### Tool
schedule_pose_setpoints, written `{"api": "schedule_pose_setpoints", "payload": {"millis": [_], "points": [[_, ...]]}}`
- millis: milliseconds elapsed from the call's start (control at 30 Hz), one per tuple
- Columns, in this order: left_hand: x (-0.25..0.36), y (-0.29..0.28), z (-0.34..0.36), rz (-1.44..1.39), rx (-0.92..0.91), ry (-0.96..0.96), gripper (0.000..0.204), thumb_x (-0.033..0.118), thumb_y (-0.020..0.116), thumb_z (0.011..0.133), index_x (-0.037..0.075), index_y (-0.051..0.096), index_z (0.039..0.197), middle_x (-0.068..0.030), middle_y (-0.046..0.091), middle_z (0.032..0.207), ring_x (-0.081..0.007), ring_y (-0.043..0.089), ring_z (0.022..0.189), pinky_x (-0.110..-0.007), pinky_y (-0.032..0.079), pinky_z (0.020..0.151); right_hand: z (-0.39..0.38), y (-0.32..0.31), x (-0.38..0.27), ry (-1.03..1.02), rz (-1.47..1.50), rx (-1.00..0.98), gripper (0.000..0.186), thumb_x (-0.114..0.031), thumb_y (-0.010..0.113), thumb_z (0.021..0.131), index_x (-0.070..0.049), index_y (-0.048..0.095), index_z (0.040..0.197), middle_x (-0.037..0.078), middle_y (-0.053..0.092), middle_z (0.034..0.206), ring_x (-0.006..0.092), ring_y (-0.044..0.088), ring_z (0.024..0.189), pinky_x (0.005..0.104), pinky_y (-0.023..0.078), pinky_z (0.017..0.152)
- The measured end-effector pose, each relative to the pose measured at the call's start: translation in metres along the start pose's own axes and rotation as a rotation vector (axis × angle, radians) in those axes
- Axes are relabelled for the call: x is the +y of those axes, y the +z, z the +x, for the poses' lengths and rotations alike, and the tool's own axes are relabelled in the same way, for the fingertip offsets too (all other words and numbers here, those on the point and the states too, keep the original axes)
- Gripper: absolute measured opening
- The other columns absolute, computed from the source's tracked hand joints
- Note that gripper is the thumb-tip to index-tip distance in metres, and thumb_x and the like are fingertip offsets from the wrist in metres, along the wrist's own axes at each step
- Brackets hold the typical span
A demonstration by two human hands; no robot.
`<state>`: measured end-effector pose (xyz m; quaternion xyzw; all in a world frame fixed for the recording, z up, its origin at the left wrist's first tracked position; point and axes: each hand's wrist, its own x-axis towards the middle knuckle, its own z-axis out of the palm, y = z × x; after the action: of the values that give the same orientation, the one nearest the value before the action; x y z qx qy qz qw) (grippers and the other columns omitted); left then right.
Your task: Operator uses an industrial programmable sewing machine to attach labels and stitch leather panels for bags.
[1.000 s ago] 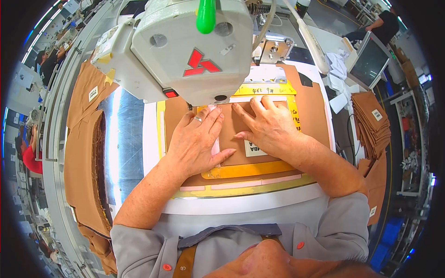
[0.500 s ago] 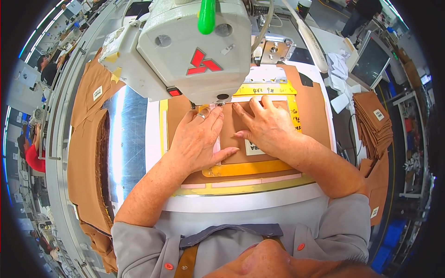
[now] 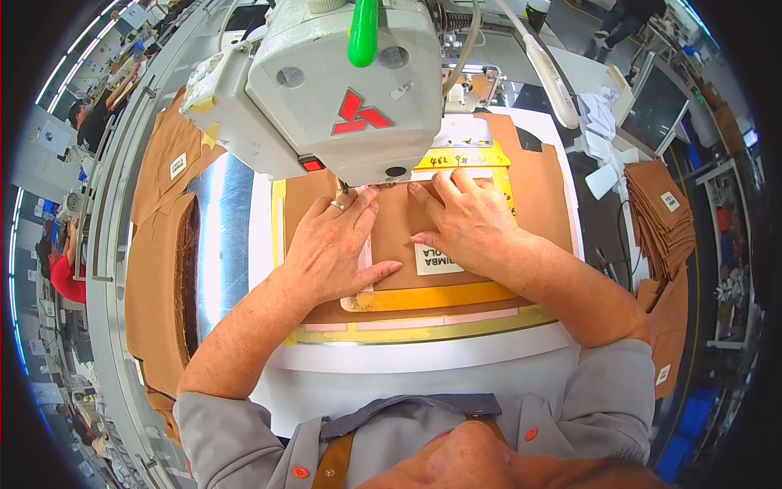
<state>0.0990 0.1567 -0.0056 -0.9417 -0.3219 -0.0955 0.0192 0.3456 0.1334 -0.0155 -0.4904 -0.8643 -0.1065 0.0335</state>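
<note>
The left hand [image 3: 327, 251] and right hand [image 3: 474, 228], thumbs spread from fingers, lie on brown cloth [image 3: 397, 232] near a printed label [image 3: 433, 258] and handwritten yellow frame [image 3: 466, 156].

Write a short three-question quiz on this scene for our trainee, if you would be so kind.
1. Which hand wears the ring?
2. True or false: the rounded part in front of the machine head is green.
3. Which lies lower in the picture than the white label: A, the yellow strip; B, the machine head; C, the ring?
Key: 1. The left hand. 2. True. 3. A.
</note>
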Motion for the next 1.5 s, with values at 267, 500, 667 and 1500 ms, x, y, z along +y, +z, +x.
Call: {"api": "schedule_pose_setpoints", "payload": {"millis": [267,500,667,1500], "points": [[-0.011,-0.001,-0.012,0.064,0.002,-0.018,0.075,0.055,0.076,0.081,-0.003,0.062,0.126,-0.0161,0.057,0.144,-0.0348,0.056,0.125,-0.047,0.043,0.102,-0.009,-0.002,0.013,0.006,0.021,0.05,0.065,-0.055,0.067,0.088,-0.012,0.063,0.137,0.008,0.058,0.119,0.0236,0.054,0.114,0.0421,0.041,0.1],[-0.016,-0.006,-0.022,0.064,-0.026,-0.069,0.073,0.053,0.074,0.081,-0.001,0.061,0.128,-0.0111,0.057,0.144,-0.0328,0.054,0.124,-0.046,0.04,0.107,-0.016,0.0,0.021,-0.026,0.023,0.113,0.066,-0.06,0.064,0.089,-0.01,0.066,0.132,0.008,0.06,0.11,0.0236,0.054,0.112,0.0419,0.039,0.101],[-0.022,-0.008,-0.028,0.069,-0.019,-0.088,0.071,0.052,0.073,0.082,-0.001,0.061,0.127,-0.0102,0.057,0.143,-0.0326,0.054,0.124,-0.046,0.039,0.108,-0.015,-0.002,0.02,-0.011,0.057,0.124,0.069,-0.06,0.064,0.089,-0.006,0.066,0.132,0.006,0.061,0.116,0.021,0.052,0.113,0.0382,0.039,0.098],[-0.041,-0.019,-0.053,0.081,-0.014,-0.217,0.059,0.05,0.069,0.088,-0.002,0.066,0.116,-0.0125,0.062,0.138,-0.0348,0.057,0.121,-0.046,0.039,0.107,-0.004,0.006,0.008,-0.12,0.165,0.192,0.055,-0.051,0.062,0.094,0.001,0.069,0.112,0.011,0.063,0.124,0.0263,0.055,0.11,0.044,0.039,0.104]]}}
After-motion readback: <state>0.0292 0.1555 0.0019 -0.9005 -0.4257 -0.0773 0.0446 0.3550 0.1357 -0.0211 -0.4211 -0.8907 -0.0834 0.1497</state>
